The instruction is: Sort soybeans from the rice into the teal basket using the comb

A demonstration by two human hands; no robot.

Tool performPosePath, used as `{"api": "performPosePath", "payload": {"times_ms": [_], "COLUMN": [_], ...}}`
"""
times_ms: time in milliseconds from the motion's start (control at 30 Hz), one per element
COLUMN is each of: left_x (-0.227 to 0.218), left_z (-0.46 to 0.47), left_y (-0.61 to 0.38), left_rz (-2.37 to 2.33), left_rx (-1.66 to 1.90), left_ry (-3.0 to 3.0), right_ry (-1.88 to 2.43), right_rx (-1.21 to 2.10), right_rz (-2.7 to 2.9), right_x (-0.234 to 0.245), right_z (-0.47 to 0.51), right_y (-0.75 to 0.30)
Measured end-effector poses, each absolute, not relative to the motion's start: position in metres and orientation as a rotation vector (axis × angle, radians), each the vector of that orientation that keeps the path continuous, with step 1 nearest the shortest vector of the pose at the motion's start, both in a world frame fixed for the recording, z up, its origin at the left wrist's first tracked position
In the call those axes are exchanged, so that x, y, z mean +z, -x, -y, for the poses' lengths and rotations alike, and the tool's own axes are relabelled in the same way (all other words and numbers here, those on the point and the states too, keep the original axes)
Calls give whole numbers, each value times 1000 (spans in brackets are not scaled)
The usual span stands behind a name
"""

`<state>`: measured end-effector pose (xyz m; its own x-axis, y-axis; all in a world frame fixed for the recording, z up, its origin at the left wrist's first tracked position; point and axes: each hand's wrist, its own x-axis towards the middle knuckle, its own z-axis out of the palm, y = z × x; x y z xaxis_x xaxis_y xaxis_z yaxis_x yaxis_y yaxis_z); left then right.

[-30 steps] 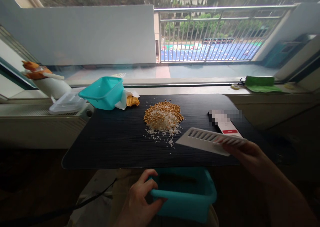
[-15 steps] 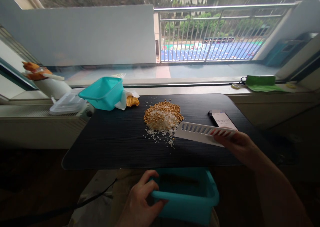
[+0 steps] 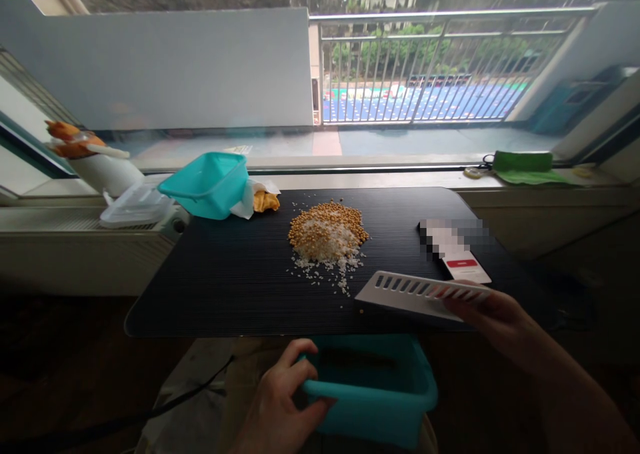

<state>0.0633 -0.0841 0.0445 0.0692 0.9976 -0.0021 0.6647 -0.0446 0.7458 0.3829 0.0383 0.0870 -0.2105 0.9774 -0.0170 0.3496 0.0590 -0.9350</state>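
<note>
My left hand (image 3: pixel 290 394) grips the near left rim of a teal plastic bin (image 3: pixel 375 407), held just below the table's front edge. The bin's inside is dark, so its contents are hard to make out. In my right hand (image 3: pixel 493 311) is a white slotted plastic strip (image 3: pixel 407 297), low over the front right of the table with its free end pointing left. Beyond that end lies a mixed heap of yellow soybeans and white rice (image 3: pixel 327 233). Loose rice grains (image 3: pixel 343 277) are scattered on the heap's near side.
A phone (image 3: pixel 457 257) lies on the black table (image 3: pixel 215 287) at the right. Another teal bin (image 3: pixel 210 191) sits tilted at the back left, beside crumpled tissue and an orange-brown item (image 3: pixel 266 201). A clear lid (image 3: pixel 137 204) and a green cloth (image 3: pixel 525 167) are near the window.
My right hand has brought the slotted strip toward me and slightly right, away from the heap, uncovering more of the phone. My left hand and its bin have stayed still.
</note>
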Motion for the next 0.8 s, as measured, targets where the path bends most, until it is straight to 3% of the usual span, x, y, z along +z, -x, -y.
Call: {"api": "performPosePath", "payload": {"times_ms": [167, 533, 800], "left_x": [45, 47, 47], "left_z": [82, 83, 85], "left_y": [-64, -68, -65], "left_rz": [-1626, -1654, -1670], "left_rx": [736, 723, 722], "left_ry": [-1806, -1738, -1737], "right_ry": [1346, 1410, 1350], "right_rx": [1321, 759, 781], "right_rz": [1602, 1482, 1542], "right_x": [84, 81, 77], "right_z": [-20, -89, -136], "right_y": [-399, -382, -370]}}
